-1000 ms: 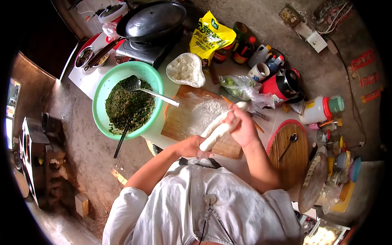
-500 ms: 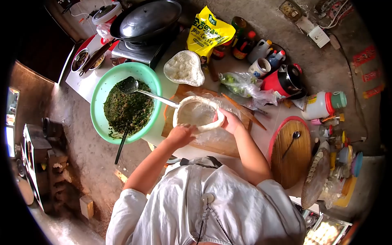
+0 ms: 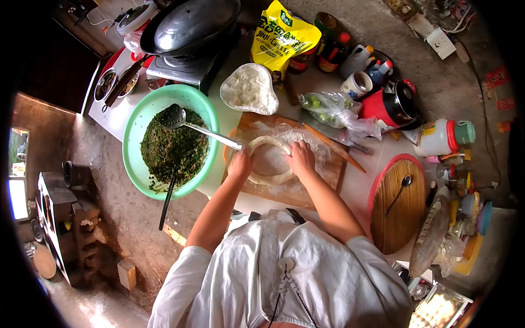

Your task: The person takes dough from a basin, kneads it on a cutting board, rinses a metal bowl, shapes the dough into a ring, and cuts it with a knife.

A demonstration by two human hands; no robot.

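A ring of dough (image 3: 270, 179) lies on a floured wooden board (image 3: 328, 172). My left hand (image 3: 240, 164) is closed around the ring's left side, close to the end of a ladle handle. On the right side, my right hand (image 3: 301, 157) has its fingers wrapped over the dough. White flour covers the board inside and beyond the ring. To the left stands a green basin (image 3: 130, 158) of chopped green filling (image 3: 164, 147). A metal ladle (image 3: 210, 133) rests in it, its handle reaching toward my left hand, and dark chopsticks (image 3: 168, 201) lean over the near rim.
Beyond the board are a bowl of flour (image 3: 249, 90), a yellow bag (image 3: 284, 35) and a lidded wok (image 3: 194, 27). A rolling pin (image 3: 334, 147) lies across the board's right edge. Right of it sit a red kettle (image 3: 383, 106) and a round wooden lid (image 3: 396, 213) with a spoon.
The dough ring has gone from being held up, tilted, to lying on the board. My left hand has shifted from its near edge to its left side; my right hand now presses from above.
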